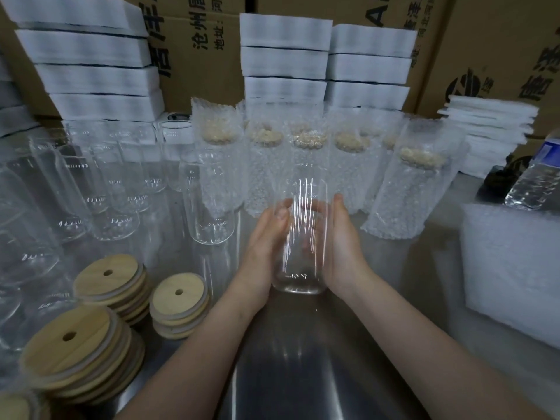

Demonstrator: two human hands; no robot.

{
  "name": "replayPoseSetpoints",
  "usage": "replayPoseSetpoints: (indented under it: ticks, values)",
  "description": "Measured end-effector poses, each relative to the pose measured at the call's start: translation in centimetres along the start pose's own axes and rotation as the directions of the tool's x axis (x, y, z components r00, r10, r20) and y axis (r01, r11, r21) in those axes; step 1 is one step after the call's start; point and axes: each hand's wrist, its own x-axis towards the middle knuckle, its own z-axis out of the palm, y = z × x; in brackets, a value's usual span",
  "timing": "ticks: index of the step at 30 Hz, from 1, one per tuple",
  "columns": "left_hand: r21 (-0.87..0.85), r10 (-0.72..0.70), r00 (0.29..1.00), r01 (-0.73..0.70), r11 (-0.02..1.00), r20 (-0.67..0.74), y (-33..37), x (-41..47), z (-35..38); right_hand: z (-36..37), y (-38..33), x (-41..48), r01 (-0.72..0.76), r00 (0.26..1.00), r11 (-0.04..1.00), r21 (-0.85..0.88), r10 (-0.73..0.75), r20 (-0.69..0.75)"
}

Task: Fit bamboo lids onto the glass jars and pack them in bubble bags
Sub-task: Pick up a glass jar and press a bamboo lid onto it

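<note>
An empty, lidless glass jar (303, 237) stands upright at the table's centre, streaked with motion blur. My left hand (265, 241) cups its left side and my right hand (344, 241) cups its right side; fingers of both show through the glass behind it. Three stacks of round bamboo lids (178, 295), each lid with a small hole, lie at the near left. Several empty glass jars (209, 201) stand at the left. Behind the held jar stand several lidded jars in bubble bags (415, 189).
A pile of flat bubble bags (512, 268) lies at the right, with a plastic water bottle (536, 180) behind it. White foam stacks (285, 56) and cardboard boxes (491, 50) line the back. The steel table (303, 359) runs toward me between my forearms.
</note>
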Motion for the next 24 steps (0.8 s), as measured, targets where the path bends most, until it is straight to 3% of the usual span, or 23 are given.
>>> replayPoseSetpoints:
  ticks: [3,7,9,12,15,19,24]
  values:
    - [0.045,-0.013,1.0,0.013,0.999,-0.013,0.2,-0.2,0.1,0.2,-0.3,-0.4,-0.071,0.997,0.997,0.034,0.07,0.021]
    - [0.093,0.137,0.981,-0.125,0.988,-0.137,0.3,-0.1,-0.4,0.5,-0.5,-0.7,-0.056,0.998,0.998,0.012,0.055,0.011]
    - [0.114,0.16,0.971,-0.142,0.983,-0.175,0.3,-0.1,-0.2,0.8,-0.4,-0.6,0.024,0.999,0.998,-0.059,-0.027,-0.042]
    - [0.24,0.127,0.989,-0.106,0.965,-0.074,-0.2,-0.5,0.8,1.1,0.1,-0.3,0.221,0.962,0.943,-0.25,-0.253,-0.103]
    - [0.312,0.1,0.993,-0.077,0.947,-0.058,-0.3,-0.6,1.7,1.2,0.2,-0.4,0.284,0.933,0.919,-0.273,-0.331,-0.141]
    - [0.237,0.088,0.991,-0.061,0.97,-0.102,0.1,-0.2,1.0,1.2,0.2,-0.5,0.263,0.942,0.922,-0.284,-0.309,-0.128]
    - [0.082,0.055,0.998,-0.052,0.995,-0.034,0.3,-0.3,0.5,1.0,-0.6,-0.8,0.256,0.951,0.933,-0.253,-0.29,-0.109]
